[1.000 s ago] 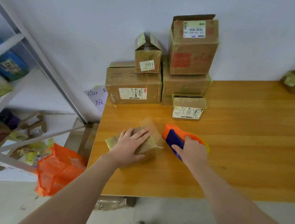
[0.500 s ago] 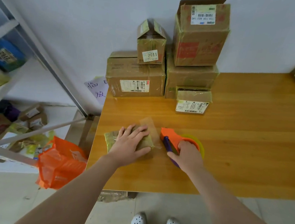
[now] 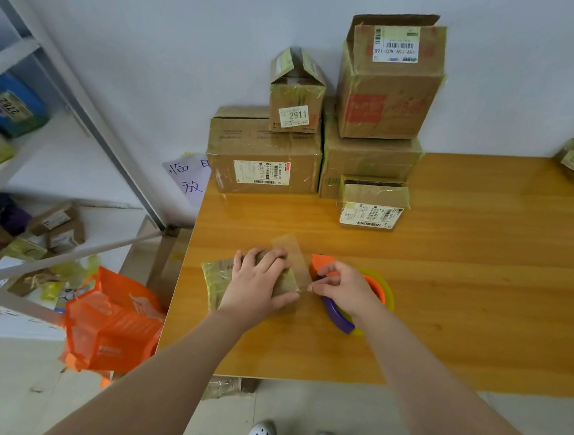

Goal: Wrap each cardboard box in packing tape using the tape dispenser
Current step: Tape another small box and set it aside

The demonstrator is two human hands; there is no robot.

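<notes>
On the near left part of the wooden table (image 3: 462, 282), your left hand (image 3: 259, 287) lies flat over the small cardboard box (image 3: 215, 280), fingers spread and relaxed on its top, thumb along its near edge. That box is already shiny with tape, and only its left end shows past your hand. Just beside its right edge, your right hand (image 3: 348, 291) is curled, thumb and forefinger pinching the strip of tape (image 3: 288, 248) that rises clear from the box top. Under that hand the orange and purple tape dispenser (image 3: 335, 310) sits on the table, close to the box.

Against the wall, the tall box (image 3: 389, 81) has a top flap up, but you cannot see inside it. It stands on a wider box (image 3: 369, 162). A small box marked 2911 (image 3: 297, 94) sits on the large box (image 3: 264, 157) to the left. An orange bag (image 3: 112, 323) hangs by the table's left edge, its contents hidden.
</notes>
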